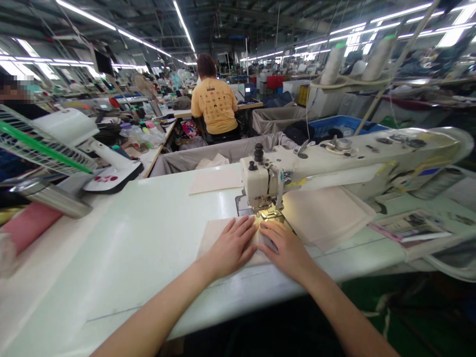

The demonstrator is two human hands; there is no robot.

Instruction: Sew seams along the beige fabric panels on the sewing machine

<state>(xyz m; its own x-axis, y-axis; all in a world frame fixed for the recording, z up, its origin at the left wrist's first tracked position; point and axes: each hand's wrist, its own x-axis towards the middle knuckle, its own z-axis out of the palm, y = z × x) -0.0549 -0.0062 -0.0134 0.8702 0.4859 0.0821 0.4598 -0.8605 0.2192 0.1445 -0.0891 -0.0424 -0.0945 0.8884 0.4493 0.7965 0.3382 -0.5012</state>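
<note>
A beige fabric piece lies on the pale green sewing table, its far edge close to the needle area of the sewing machine. My left hand rests flat on this fabric, fingers stretched toward the machine. Just right of it, my right hand lies with fingers extended at the front of the lit needle plate, pressing on the fabric's right part. The fingertips of both hands nearly meet. Whether the presser foot sits on the fabric is hard to see.
Another beige piece lies behind the machine head, and a larger beige panel under its arm. A tray of small tools sits at right. At left are a white fan and a steel flask. A person in yellow sits ahead.
</note>
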